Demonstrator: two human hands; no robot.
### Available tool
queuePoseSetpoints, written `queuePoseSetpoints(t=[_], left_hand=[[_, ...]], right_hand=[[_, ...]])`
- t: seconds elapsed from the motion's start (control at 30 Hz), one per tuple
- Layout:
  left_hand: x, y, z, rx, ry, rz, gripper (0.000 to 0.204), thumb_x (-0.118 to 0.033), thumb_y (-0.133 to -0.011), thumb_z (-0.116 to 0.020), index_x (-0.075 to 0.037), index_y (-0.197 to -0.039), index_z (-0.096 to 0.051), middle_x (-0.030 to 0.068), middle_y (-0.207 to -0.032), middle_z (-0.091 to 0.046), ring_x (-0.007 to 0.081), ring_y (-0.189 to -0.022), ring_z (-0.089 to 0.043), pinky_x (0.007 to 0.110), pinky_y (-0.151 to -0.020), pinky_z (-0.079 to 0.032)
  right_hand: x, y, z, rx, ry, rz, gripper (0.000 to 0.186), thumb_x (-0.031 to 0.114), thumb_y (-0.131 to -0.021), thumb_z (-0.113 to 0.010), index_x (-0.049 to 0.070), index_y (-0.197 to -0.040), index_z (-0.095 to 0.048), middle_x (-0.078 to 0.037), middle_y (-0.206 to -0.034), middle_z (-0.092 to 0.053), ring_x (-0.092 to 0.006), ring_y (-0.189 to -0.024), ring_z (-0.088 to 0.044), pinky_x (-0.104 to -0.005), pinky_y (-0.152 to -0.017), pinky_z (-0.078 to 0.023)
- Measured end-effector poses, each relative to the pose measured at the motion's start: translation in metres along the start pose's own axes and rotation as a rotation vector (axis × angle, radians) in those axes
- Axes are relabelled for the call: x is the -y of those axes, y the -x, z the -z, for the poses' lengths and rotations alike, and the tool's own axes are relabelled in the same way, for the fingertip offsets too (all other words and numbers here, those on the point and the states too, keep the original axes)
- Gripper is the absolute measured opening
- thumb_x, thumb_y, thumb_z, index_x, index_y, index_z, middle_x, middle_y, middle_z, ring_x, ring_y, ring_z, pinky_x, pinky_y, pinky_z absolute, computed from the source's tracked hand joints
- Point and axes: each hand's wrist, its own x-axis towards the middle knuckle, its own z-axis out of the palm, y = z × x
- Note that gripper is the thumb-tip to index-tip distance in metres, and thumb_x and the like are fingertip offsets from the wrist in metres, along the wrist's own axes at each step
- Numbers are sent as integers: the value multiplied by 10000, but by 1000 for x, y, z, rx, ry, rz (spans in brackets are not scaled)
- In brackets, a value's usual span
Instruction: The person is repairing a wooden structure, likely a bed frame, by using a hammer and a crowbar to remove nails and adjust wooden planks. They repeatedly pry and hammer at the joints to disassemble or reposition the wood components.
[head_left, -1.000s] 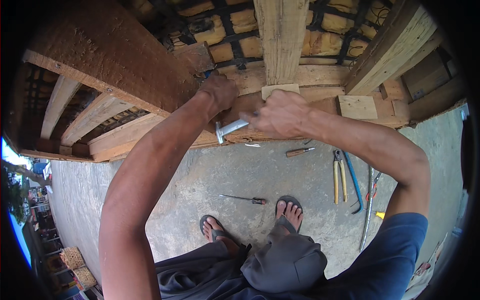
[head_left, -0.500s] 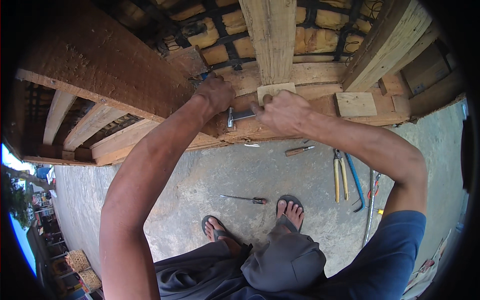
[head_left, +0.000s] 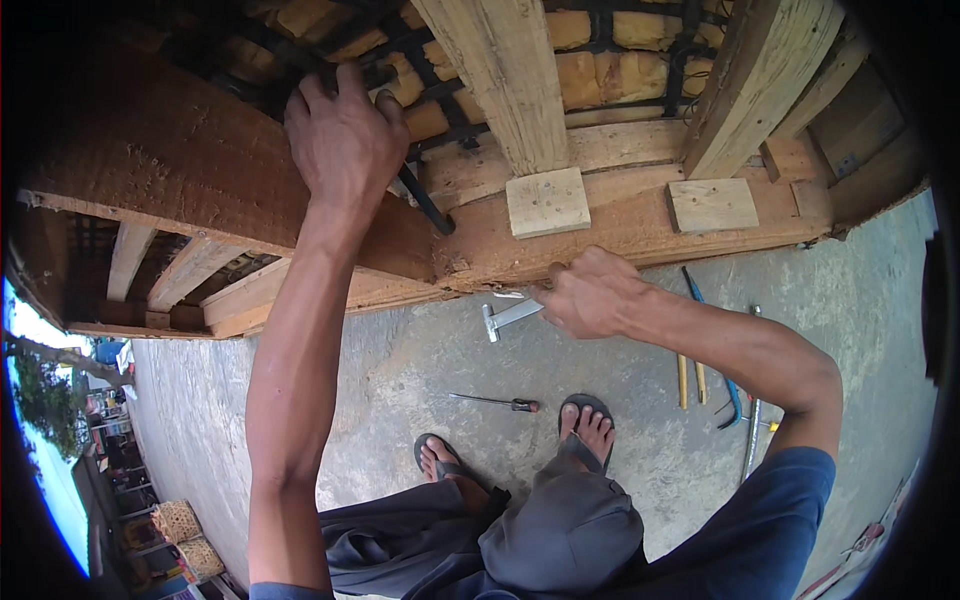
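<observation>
My left hand (head_left: pixel 345 145) is raised among the roof timbers, its fingers curled round a dark bar (head_left: pixel 425 200). The bar's lower end reaches down in front of the wooden beam (head_left: pixel 620 215); its upper part is mostly behind my hand. Below the beam, my right hand (head_left: pixel 590 292) grips a hammer (head_left: pixel 491 322) by its handle, with the metal head pointing left. The hammer hangs apart from the wood. A pale wooden block (head_left: pixel 548 203) sits on the beam under an upright post (head_left: pixel 510 90), and another block (head_left: pixel 713 206) lies to its right.
A large brown beam (head_left: pixel 190 160) crosses the upper left. On the concrete floor (head_left: pixel 400 370) lie a screwdriver (head_left: pixel 500 402), a blue pry bar (head_left: pixel 735 400), a tool with yellow handles (head_left: pixel 683 385) and a metal rod (head_left: pixel 750 440). Woven baskets (head_left: pixel 177 521) stand at lower left.
My left hand has moved up and left from the beam and now shows the dark bar. My right hand has lowered, bringing the hammer from in front of the beam to below it.
</observation>
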Motion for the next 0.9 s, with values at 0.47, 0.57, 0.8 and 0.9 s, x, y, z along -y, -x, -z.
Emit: queuePoseSetpoints(t=[0.47, 0.57, 0.8, 0.9], left_hand=[[4, -9, -15, 173, 223, 154, 289, -156, -857, -661, -3, -1099, -696, 261, -947, -727, 468, -893, -669, 520, -847, -539], [2, -10, -12, 173, 323, 238, 271, -139, -862, -654, -9, -1100, -662, 261, -952, -720, 466, -903, -666, 515, -865, -530], [-8, -7, -20, -55, 324, 301, 377, -151, -810, -735, 12, -1120, -597, 238, -944, -701, 446, -956, -659, 509, -862, -527], [-5, -8, -31, 95, 193, 240, 419, -145, -761, -775, 42, -1082, -583, 241, -943, -701, 439, -963, -665, 499, -861, -533]], right_hand=[[3, -39, 9, -105, 0, 88, 238, 119, -813, -601, -40, -955, -708, -218, -831, -720, -338, -768, -741, -432, -648, -597], [-2, -41, 5, -158, 29, 96, 277, 165, -841, -599, -34, -1008, -697, -218, -831, -712, -335, -730, -735, -437, -620, -588], [-16, -49, 23, -110, 154, 105, 416, 378, -971, -562, 0, -1127, -641, -220, -847, -693, -315, -657, -717, -444, -544, -549], [-19, -45, 39, -88, 195, 190, 365, 339, -977, -556, 9, -1112, -635, -201, -852, -710, -302, -704, -730, -417, -582, -575]])
